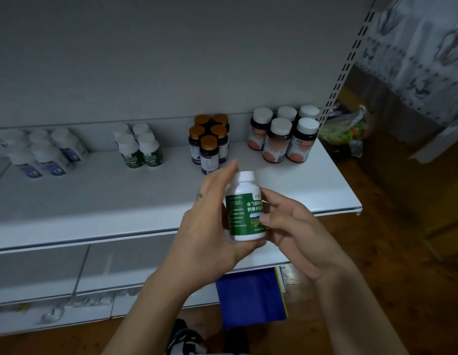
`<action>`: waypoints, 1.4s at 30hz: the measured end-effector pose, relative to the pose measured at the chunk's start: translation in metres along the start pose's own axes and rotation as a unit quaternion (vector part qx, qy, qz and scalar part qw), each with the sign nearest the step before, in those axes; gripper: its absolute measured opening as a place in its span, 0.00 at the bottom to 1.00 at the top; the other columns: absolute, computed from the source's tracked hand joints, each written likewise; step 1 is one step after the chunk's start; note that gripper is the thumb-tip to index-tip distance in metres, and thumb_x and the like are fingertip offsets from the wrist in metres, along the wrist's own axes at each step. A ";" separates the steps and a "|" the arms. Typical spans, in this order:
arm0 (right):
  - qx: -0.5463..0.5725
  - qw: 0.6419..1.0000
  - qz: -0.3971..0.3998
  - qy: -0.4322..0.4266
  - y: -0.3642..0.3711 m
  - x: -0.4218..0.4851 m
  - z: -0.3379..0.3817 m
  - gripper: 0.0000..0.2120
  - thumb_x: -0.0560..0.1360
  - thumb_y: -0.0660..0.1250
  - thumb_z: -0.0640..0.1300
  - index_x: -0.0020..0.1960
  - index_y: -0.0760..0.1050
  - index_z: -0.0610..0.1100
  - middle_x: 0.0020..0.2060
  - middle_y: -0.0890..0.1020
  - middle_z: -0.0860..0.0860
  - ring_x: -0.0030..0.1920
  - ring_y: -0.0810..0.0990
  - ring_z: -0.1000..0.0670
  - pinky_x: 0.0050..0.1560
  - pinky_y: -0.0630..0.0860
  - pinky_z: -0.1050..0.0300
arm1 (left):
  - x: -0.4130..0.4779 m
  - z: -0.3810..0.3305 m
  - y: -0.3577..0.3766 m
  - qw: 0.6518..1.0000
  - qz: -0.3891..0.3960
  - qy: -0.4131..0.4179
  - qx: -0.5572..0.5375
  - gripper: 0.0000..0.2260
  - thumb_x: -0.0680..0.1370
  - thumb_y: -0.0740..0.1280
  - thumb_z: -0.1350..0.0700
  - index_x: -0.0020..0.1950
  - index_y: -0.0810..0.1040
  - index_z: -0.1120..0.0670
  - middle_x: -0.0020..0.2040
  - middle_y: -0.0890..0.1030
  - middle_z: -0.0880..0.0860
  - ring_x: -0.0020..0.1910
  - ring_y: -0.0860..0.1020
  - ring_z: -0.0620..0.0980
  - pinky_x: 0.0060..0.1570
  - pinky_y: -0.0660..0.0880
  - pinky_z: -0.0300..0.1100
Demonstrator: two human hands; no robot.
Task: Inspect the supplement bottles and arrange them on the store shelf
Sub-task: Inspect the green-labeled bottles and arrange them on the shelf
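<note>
The left hand (210, 226) cradles a green-labelled supplement bottle (244, 216) from its 9 o'clock side. The fingers reach up behind the neck and the thumb curls under the base. The right hand (292, 231) pinches the label from 3 o'clock with thumb and fingertips. The bottle is upright in the air, just in front of the white shelf (145, 234), touching only the hands.

This looks like the inspection step. To do it well, let the left palm carry the weight while the right fingertips turn the bottle slowly so the whole label comes round. Also check that the cap sits square.

The bottle has a white plastic body and a white screw cap. Its green wraparound label carries bold white Chinese characters and a small landscape picture. The fine print is too small to read, and no damage shows on the facing side.

It probably belongs with the matching green-labelled bottles (140, 149) at 10 o'clock, set down label outward. Gold-capped dark bottles (210, 142) stand at 12 o'clock. White-capped dark bottles (284, 134) with orange-red labels stand at 1 o'clock. Blue-labelled white bottles (46, 152) stand farthest off, towards 9 o'clock.
</note>
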State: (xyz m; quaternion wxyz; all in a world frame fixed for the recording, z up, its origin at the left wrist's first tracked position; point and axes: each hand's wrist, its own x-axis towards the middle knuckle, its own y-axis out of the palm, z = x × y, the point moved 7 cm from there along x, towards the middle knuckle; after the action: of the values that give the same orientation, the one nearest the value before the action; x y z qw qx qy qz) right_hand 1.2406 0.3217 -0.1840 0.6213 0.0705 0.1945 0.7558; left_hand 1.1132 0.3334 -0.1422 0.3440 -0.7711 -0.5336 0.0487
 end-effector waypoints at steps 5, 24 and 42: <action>0.099 0.994 0.031 0.026 0.001 0.003 -0.011 0.27 0.71 0.66 0.39 0.69 0.71 0.35 0.64 0.75 0.31 0.64 0.75 0.34 0.66 0.71 0.40 | -0.001 -0.004 -0.002 0.999 0.000 0.003 -0.032 0.52 0.63 0.80 0.44 0.77 0.51 0.39 0.68 0.67 0.38 0.47 0.74 0.37 0.46 0.68 0.24; 0.126 0.987 0.097 0.009 0.074 0.054 -0.023 0.31 0.69 0.73 0.44 0.68 0.72 0.34 0.61 0.76 0.32 0.60 0.76 0.33 0.62 0.74 0.40 | -0.004 0.043 -0.074 0.999 0.026 0.023 -0.028 0.48 0.62 0.79 0.41 0.76 0.58 0.41 0.66 0.66 0.35 0.55 0.71 0.37 0.51 0.67 0.24; 0.184 0.970 0.158 0.021 0.169 0.119 -0.054 0.25 0.74 0.64 0.39 0.70 0.68 0.33 0.62 0.77 0.35 0.59 0.79 0.37 0.58 0.77 0.44 | -0.013 0.109 -0.163 0.999 0.002 0.036 0.021 0.44 0.62 0.79 0.40 0.72 0.58 0.36 0.66 0.63 0.30 0.68 0.59 0.38 0.61 0.59 0.23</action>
State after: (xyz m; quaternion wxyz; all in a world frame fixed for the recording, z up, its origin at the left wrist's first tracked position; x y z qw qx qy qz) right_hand 1.0414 0.3995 -0.1850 0.4657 0.1973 0.3295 0.7973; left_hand 0.9304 0.4064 -0.1337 0.3789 -0.7664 -0.5177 0.0323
